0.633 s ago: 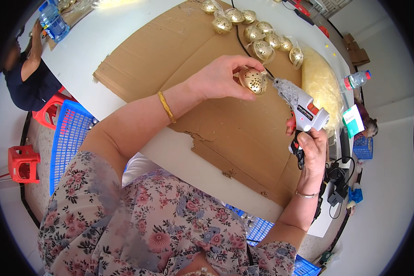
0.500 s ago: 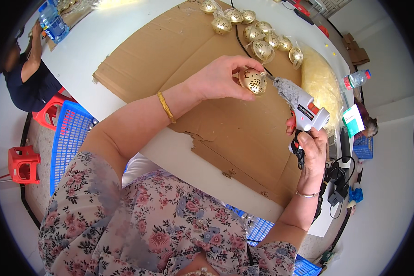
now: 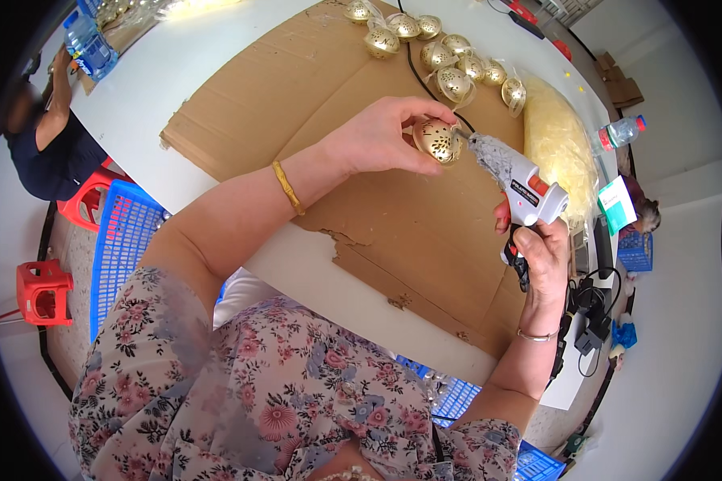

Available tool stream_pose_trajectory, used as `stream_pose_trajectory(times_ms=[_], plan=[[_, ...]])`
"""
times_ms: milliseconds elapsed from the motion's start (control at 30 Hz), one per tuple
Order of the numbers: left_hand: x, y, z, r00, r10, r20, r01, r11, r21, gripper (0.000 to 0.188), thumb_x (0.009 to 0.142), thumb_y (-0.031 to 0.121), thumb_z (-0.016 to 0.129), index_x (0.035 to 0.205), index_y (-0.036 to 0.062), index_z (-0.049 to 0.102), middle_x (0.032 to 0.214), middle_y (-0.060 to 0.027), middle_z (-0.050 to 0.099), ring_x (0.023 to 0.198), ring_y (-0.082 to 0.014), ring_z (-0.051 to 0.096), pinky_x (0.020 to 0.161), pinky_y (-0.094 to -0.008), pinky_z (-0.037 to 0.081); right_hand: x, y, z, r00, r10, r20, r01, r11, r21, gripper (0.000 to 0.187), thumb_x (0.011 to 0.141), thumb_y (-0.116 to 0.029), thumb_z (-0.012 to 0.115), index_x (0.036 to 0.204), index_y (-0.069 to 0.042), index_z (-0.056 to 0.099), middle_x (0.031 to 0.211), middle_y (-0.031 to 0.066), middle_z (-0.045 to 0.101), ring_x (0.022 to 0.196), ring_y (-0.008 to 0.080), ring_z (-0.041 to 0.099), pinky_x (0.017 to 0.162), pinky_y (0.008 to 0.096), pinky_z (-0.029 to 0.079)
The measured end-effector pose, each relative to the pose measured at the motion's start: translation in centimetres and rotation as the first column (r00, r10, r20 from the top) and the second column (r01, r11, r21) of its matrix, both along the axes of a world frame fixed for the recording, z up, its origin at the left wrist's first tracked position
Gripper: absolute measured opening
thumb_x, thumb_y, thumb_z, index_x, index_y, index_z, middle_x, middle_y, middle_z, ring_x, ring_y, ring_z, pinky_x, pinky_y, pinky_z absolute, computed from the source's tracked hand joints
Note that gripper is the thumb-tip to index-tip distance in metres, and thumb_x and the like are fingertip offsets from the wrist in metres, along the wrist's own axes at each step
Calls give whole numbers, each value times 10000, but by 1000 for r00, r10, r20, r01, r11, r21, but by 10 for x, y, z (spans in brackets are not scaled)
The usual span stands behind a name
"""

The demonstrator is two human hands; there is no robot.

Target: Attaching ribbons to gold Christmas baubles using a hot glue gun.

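Note:
Between the thumb and fingers of my left hand (image 3: pixel 389 136) is a gold bell ornament (image 3: pixel 439 143) with a cut-out pattern. My right hand (image 3: pixel 544 252) grips a white hot glue gun (image 3: pixel 529 191) by its handle. Grey residue coats the front of the gun, and its nozzle points left, right at the edge of the ornament; whether they touch I cannot tell. Both hands are above a sheet of brown cardboard (image 3: pixel 281 104). Toward the far side of the cardboard lie several more gold bell ornaments (image 3: pixel 453 82) with sheer ribbons.
A yellowish plastic bag (image 3: pixel 557 152) and a water bottle (image 3: pixel 622 132) are on the right. Black cables and adapters (image 3: pixel 594 313) crowd the table's right edge. At far left are a person (image 3: pixel 48 144), a blue bottle (image 3: pixel 88 46), a blue basket (image 3: pixel 124 248) and a red stool (image 3: pixel 44 293).
The ornament and the glue gun have shifted very slightly left with my hands. The whole view has moved a little too. Both grips are unchanged.

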State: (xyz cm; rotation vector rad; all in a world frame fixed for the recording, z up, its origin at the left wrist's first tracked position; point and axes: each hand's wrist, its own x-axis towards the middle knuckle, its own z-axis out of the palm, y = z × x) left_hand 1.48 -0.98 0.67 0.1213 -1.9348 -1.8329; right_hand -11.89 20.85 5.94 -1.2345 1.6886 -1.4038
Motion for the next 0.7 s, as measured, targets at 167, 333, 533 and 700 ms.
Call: stream_pose_trajectory(times_ms=[167, 333, 533, 700], plan=[[0, 1, 0, 1000, -8, -24, 9, 1000, 24, 530, 613, 88, 755, 1100, 28, 555, 905, -41, 583, 790, -101, 543, 722, -249, 455, -4, 2, -1, 1000, 10, -13, -10, 1000, -14, 613, 720, -281, 585, 1221, 45, 451, 886, 111, 585, 759, 160, 527, 691, 291, 421], [4, 3, 7, 999, -22, 39, 18, 995, 95, 553, 620, 82, 750, 1125, 25, 535, 949, -45, 585, 846, -108, 545, 764, -252, 457, -2, 2, 3, 1000, -5, -23, 5, 1000, -3, 558, 712, -283, 593, 1150, 51, 497, 887, 117, 595, 756, 169, 534, 695, 297, 427], [3, 3, 6, 999, -40, 10, 37, 978, 205, 585, 630, 65, 743, 1162, 11, 507, 1010, -53, 576, 890, -117, 545, 787, -253, 463, -4, 3, 0, 999, -9, 51, 16, 992, -128, 549, 707, -303, 614, 1120, 46, 511, 903, 126, 598, 767, 182, 539, 702, 309, 430], [5, 4, 6, 997, -72, 16, 66, 970, 233, 592, 636, 51, 741, 1175, 5, 500, 1012, -55, 581, 874, -113, 552, 788, -260, 467, -3, 0, 1, 1000, 17, 23, -17, 1000, -6, 607, 725, -356, 654, 1147, 51, 498, 908, 120, 598, 789, 179, 536, 735, 310, 426]])
